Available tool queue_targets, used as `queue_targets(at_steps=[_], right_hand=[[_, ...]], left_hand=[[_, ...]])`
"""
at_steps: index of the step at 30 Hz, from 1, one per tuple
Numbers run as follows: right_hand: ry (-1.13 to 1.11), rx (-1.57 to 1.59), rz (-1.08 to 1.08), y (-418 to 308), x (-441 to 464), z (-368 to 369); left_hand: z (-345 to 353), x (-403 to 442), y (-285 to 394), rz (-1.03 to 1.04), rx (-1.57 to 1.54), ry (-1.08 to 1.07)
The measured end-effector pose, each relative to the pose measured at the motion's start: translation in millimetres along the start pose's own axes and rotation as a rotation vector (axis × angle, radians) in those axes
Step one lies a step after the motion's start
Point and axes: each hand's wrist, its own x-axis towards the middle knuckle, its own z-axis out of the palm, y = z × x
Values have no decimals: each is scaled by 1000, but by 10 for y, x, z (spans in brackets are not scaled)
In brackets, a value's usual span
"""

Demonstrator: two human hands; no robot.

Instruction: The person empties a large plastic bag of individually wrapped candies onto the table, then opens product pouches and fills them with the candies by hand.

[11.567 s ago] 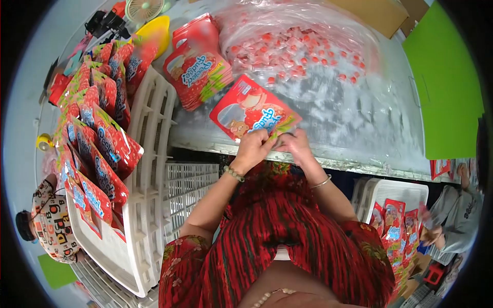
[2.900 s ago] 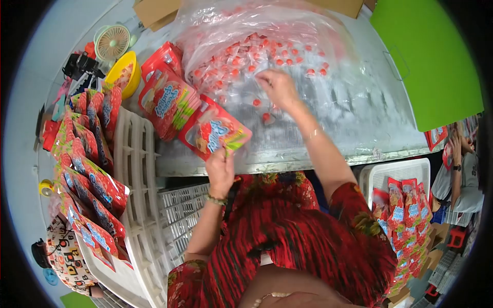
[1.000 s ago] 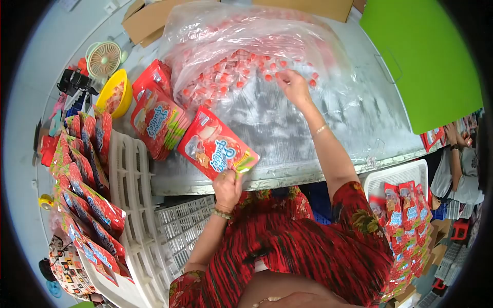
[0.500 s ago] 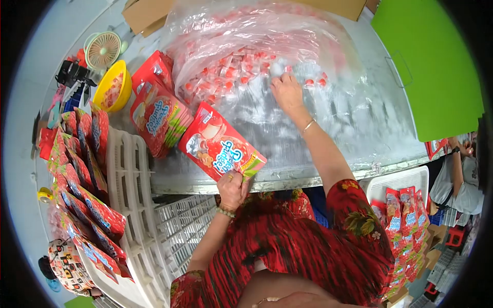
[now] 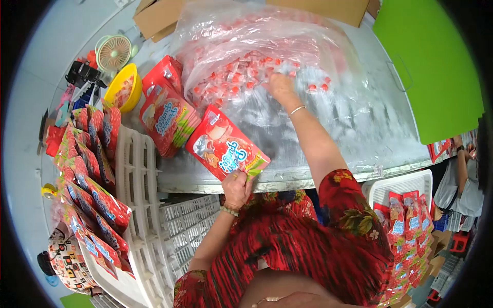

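Red pouch slanted near table edge; wrapped candies heaped.

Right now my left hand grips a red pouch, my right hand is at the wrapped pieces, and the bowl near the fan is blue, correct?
Not quite: the bowl near the fan is yellow, as the head view shows. Your left hand grips a red pouch; your right hand is at the wrapped pieces.

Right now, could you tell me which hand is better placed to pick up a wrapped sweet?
The right, I think: the right hand is beside the wrapped sweets, while the left hand is farther off, gripping a corner of the red pouch.
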Motion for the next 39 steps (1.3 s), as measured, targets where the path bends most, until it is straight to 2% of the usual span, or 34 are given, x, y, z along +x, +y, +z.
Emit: queue_targets(at_steps=[4,7,9,10,12,13,15,17,18,20,21,23,24,25,27,28,31,32,36,38,39], right_hand=[[69,7,61,-28,-17,16],[122,-26,13,116,-73,163],[118,536,72,288,-291,234],[113,529,69,313,-425,120],[-225,1918,459,336,-758,-150],[-222,1915,467,288,-918,-242],[-217,2271,608,150,-1233,-398],[-343,2340,570,-45,-1496,-571],[-379,2351,451,-146,-1563,-549],[-457,2048,374,-458,-1744,-757],[-436,1824,409,-547,-1809,-683],[-359,1345,273,-692,-1866,-569],[-242,1251,243,-766,-1872,-573],[-242,1251,241,-787,-1839,-561],[-245,957,234,-813,-1753,-533],[-241,958,236,-861,-1755,-527],[-133,1980,668,-1042,-1742,-547],[-81,2101,625,-1084,-1746,-577],[-65,1970,490,-1140,-1702,-392],[-36,592,-209,-928,-1642,-57],[-20,644,-289,-935,-1615,-163]], left_hand=[[-7,-11,-17,1,3,-16],[2,-13,-35,5,-18,-28],[-2,-11,-27,8,-7,-25],[-7,-5,-21,1,-21,-15],[-30,21,3,-42,-36,-24],[-48,72,39,-65,-78,8],[-101,200,100,-140,-136,35],[-133,345,126,-199,-168,39],[-185,433,171,-220,-172,45],[-234,553,235,-212,-193,76],[-269,604,282,-219,-212,85],[-279,622,336,-179,-211,88],[-255,612,349,-145,-177,75],[-237,583,373,-100,-80,52],[-230,539,467,-87,-144,62],[-245,547,498,-175,-274,7],[-194,555,507,-129,-179,62],[-185,563,512,-115,-152,87],[-169,546,475,-119,-198,181],[-217,548,515,-130,-232,190],[-240,558,524,-151,-264,200]])
